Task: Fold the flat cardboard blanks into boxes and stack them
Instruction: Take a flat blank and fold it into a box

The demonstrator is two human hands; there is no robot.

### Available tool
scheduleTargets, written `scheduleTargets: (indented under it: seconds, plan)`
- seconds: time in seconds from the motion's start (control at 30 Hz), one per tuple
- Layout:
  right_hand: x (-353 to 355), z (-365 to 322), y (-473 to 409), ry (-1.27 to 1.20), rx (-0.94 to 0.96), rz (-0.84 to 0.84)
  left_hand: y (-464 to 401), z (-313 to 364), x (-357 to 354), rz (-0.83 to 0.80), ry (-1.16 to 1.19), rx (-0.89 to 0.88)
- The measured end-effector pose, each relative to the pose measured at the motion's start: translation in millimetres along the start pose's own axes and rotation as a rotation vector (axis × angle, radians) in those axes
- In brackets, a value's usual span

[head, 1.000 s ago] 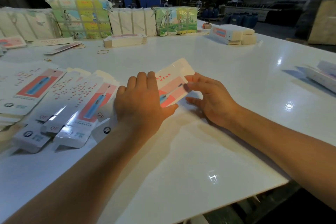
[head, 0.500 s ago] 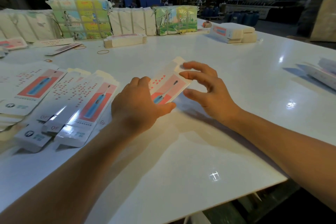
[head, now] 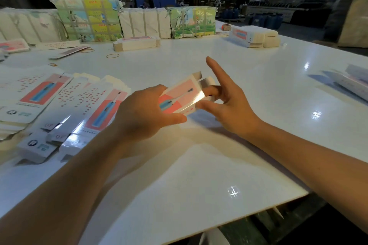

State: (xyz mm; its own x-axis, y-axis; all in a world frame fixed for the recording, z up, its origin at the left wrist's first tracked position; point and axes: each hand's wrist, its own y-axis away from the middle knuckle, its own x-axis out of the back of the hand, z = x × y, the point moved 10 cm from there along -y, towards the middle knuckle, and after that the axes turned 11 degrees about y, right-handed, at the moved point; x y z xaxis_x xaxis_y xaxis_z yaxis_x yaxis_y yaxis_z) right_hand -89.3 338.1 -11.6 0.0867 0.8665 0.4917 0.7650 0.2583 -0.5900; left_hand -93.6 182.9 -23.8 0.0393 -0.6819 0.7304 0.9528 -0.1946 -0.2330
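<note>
- Right, my left hand [head: 147, 111] grips the box [head: 181, 97] just above the surface [head: 199, 165], beside the blanks [head: 59, 105].
- My right hand [head: 225, 103] is spread, 1 finger at the end flaps [head: 205, 81].
- I'd hold it square while tucking.

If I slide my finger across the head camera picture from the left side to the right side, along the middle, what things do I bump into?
Spread of flat blanks → left hand → the box being folded → right hand → bare white table → another pile of blanks at the right edge.
</note>
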Motion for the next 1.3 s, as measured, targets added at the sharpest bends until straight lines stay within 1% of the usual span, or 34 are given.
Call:
scheduleTargets:
  seconds: [0.07,0.17,0.27,0.4,0.47,0.53,0.6,0.67,0.83,0.93,1.03,1.1,1.17,1.3]
  plan:
    - [0.1,2.9,-1.3,-0.008,-0.014,0.010,-4.3,-3.3,-1.1,-0.043,-0.082,0.012]
    - [1.7,7.2,-1.4,-0.031,-0.022,0.031,-4.6,-7.4,-5.5,-0.077,-0.091,0.017]
    - [1.4,10.3,-1.4,-0.001,-0.035,0.039,-3.6,-5.6,-6.2,-0.004,-0.170,-0.008]
    - [5.3,16.0,-0.6,0.019,-0.061,0.061,-3.3,-4.1,-5.3,0.049,-0.250,-0.001]
    - [8.3,17.4,-0.5,0.036,-0.080,0.086,-2.5,1.7,2.9,0.133,-0.339,-0.019]
    - [16.8,20.2,-0.6,0.078,-0.119,0.158,-1.8,3.5,7.8,0.198,-0.394,-0.026]
    - [29.4,21.0,0.9,0.173,-0.159,0.269,0.0,0.9,12.3,0.243,-0.378,-0.025]
    - [36.1,20.3,2.2,0.242,-0.188,0.325,2.6,0.2,16.8,0.292,-0.357,-0.037]
    - [24.6,19.2,1.7,0.163,-0.219,0.266,5.4,2.3,19.2,0.350,-0.373,-0.076]
    - [22.2,16.2,4.4,0.136,-0.203,0.256,7.9,2.8,21.5,0.378,-0.383,-0.095]
    - [14.3,8.5,4.9,0.171,-0.148,0.211,11.7,15.6,15.1,0.390,-0.419,-0.204]
    - [9.0,8.5,4.5,0.165,-0.152,0.172,13.4,21.4,12.7,0.390,-0.421,-0.239]
    - [8.0,13.5,4.1,0.111,-0.193,0.162,14.1,24.7,11.5,0.385,-0.407,-0.262]
    - [2.9,32.2,4.7,-0.045,-0.348,0.105,16.1,29.6,10.1,0.383,-0.387,-0.318]
